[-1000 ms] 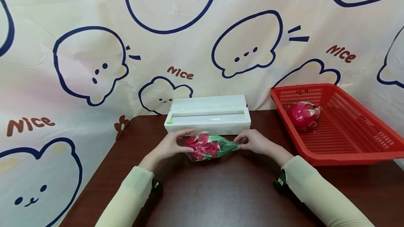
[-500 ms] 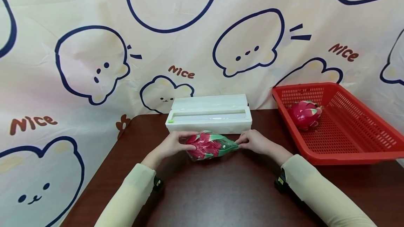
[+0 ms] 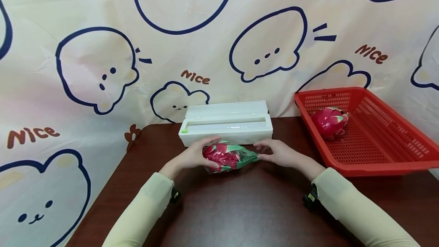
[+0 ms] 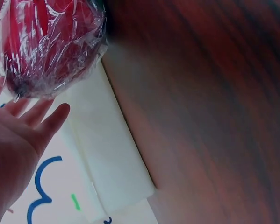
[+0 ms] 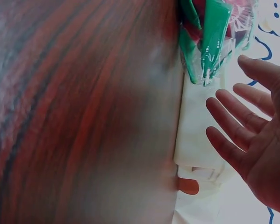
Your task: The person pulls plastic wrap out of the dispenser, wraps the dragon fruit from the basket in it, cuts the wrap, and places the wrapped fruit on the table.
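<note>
Now the right hand, fingers spread, has released the wrapped dragon fruit the left hand still cups.

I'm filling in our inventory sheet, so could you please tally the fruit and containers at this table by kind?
Fruit: 2 (held dragon fruit, basketed dragon fruit)
Baskets: 1 (red basket)
Boxes: 1 (white box)
Total: 4

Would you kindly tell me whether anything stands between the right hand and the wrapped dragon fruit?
Nothing visible stands between the right hand and the wrapped dragon fruit; the white box sits behind them.
</note>
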The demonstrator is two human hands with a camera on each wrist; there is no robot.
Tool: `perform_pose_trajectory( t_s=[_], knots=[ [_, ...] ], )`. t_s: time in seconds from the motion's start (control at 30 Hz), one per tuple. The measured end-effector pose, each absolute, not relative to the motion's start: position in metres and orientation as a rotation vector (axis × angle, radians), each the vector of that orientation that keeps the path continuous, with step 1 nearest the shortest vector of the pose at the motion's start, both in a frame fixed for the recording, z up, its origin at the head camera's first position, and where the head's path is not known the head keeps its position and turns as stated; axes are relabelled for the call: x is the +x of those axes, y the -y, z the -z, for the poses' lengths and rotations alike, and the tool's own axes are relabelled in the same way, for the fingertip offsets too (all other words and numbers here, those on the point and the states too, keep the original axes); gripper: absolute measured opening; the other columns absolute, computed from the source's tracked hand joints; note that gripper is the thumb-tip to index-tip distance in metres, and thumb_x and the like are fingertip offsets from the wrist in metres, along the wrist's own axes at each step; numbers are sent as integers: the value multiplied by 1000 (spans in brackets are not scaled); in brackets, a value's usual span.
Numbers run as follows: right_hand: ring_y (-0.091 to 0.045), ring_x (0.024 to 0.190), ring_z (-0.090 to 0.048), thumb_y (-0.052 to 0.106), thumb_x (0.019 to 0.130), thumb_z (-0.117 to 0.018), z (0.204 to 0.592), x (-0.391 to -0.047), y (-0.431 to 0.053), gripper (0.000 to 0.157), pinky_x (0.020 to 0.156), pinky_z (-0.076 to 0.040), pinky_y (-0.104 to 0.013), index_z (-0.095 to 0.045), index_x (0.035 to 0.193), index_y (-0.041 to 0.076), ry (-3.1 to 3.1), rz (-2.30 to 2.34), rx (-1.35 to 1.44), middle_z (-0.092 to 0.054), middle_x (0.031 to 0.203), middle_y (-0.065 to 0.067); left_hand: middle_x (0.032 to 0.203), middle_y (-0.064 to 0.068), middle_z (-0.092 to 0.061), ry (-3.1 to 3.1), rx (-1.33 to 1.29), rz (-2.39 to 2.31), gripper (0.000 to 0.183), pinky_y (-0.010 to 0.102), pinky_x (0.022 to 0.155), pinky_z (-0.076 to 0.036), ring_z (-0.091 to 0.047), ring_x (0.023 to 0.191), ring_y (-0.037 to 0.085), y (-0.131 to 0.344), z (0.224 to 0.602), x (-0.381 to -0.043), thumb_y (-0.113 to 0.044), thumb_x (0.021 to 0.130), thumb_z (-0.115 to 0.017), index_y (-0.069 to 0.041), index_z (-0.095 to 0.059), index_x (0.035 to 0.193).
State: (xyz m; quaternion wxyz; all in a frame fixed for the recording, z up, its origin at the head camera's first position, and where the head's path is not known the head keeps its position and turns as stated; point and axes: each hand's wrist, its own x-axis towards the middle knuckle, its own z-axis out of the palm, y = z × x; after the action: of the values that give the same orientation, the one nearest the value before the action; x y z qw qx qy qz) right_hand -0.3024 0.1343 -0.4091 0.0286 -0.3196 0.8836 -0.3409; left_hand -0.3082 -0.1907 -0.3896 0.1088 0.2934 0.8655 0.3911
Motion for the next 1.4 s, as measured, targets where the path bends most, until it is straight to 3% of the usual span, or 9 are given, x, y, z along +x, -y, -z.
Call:
perform_pose_trajectory(
  t_s=[0.43,0.8,0.97,1.2,1.3,1.4],
  knots=[
    [-16,97,-54,32,80,-67,407,-295,-147,52,82,-45,-40,-51,124,9,-2698,1099,-954,-57,111,-7,124,-7,-41,-2497,896,-1054,99,34,85,-42,-39,111,15,179,398,-318,-39,57,-82,-24,-28,139],
    [-18,96,-55,39,79,-66,407,-295,-145,56,80,-46,-40,-49,125,13,-2699,1145,-994,-57,109,-6,115,-4,-47,-2575,901,-1049,92,33,82,-43,-45,103,15,179,407,-319,-45,57,-81,-25,-33,133],
    [-19,97,-55,39,79,-66,404,-297,-134,57,81,-45,-39,-49,126,11,-2677,1188,-1042,-57,111,-9,113,-4,-48,-2580,905,-1109,88,31,81,-44,-46,101,14,184,409,-315,-41,58,-82,-27,-35,130],
    [-20,102,-53,39,80,-65,401,-305,-119,57,85,-42,-42,-49,127,11,-2675,1211,-1062,-55,119,-7,113,2,-49,-2572,848,-1187,81,30,79,-45,-46,102,19,186,379,-281,-22,62,-83,-17,-37,129],
    [-21,105,-51,39,81,-64,397,-307,-113,56,86,-42,-42,-49,127,11,-2675,1221,-1072,-53,120,-7,113,3,-49,-2586,806,-1250,83,29,77,-46,-47,101,20,195,383,-278,-22,61,-84,-17,-37,130],
    [-20,106,-49,39,81,-64,391,-308,-108,56,86,-42,-42,-48,128,13,-2678,1230,-1064,-52,121,-6,113,1,-50,-2612,761,-1301,86,31,76,-47,-47,101,20,209,395,-282,-28,58,-85,-24,-37,129]
  ],
)
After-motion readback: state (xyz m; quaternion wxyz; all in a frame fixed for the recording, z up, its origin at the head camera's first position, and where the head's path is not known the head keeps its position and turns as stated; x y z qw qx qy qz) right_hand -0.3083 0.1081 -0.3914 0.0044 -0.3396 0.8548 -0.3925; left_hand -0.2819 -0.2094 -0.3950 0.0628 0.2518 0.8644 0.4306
